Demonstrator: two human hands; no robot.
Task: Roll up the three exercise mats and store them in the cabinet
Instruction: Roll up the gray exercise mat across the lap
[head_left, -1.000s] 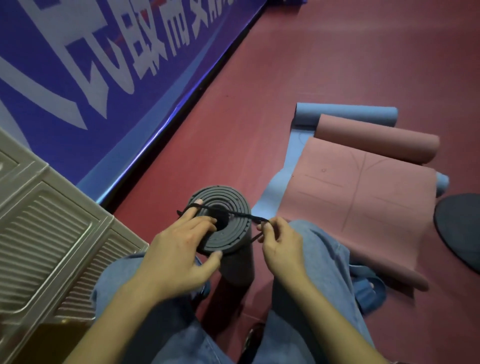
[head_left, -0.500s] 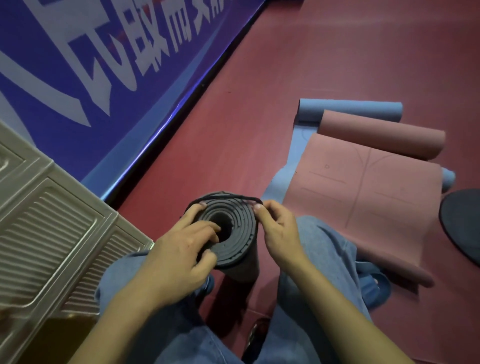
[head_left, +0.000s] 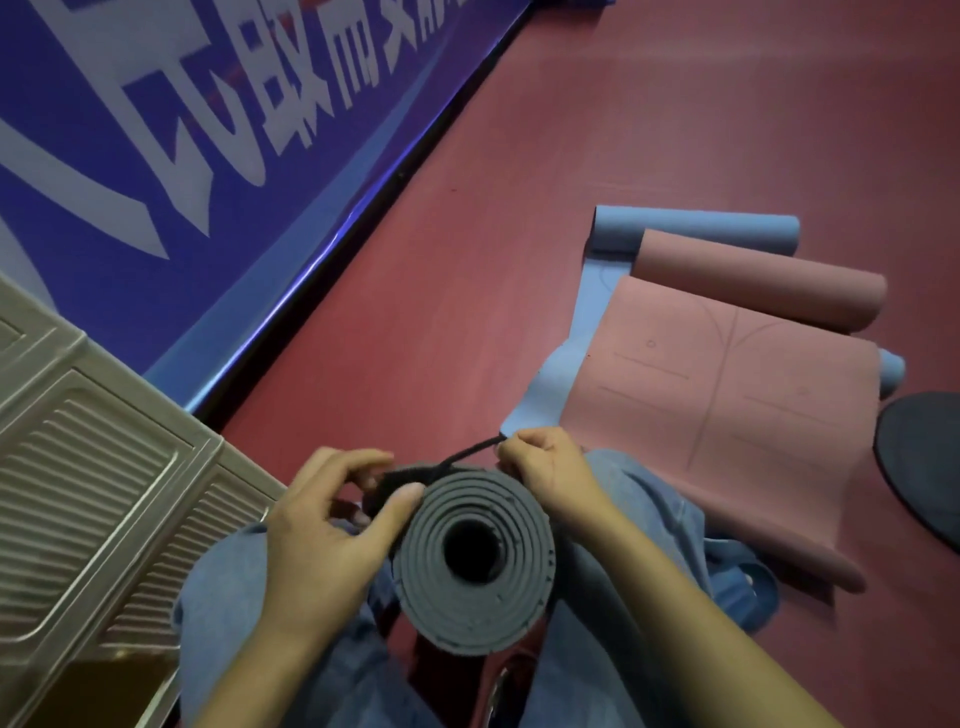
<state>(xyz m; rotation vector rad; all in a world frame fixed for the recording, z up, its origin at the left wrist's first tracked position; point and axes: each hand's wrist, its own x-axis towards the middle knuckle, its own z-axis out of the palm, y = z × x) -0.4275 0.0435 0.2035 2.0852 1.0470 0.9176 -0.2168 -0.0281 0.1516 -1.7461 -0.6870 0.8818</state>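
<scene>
Between the person's knees, the grey mat (head_left: 472, 558) stands on end as a tight roll, its spiral end face turned up toward the head camera. A black strap (head_left: 457, 460) runs across the far rim of the roll. The left hand (head_left: 322, 525) has its grip closed on the bunched part of the strap at the roll's upper left edge, thumb pressed against it; the right hand (head_left: 550, 467) pinches the free end and holds it out taut, up and to the right. Judgement: the first mat is rolled and is being tied off, but the fastening does not look finished. On the red floor (head_left: 519, 234) to the right, the pink mat (head_left: 727, 395) lies mostly flat with only its far end curled into a roll, and it rests on top of the blue mat (head_left: 696, 228), whose rolled far end and left edge show beyond it. Both of these remain to be rolled in full. A beige louvred panel (head_left: 98, 483) stands at lower left, probably the cabinet, though no open compartment is visible, so storage has not begun for any mat. A dark round object (head_left: 924, 467) sits at the right edge; I cannot tell what it is. Roughly a third of the rolling is done, none of the stowing.
</scene>
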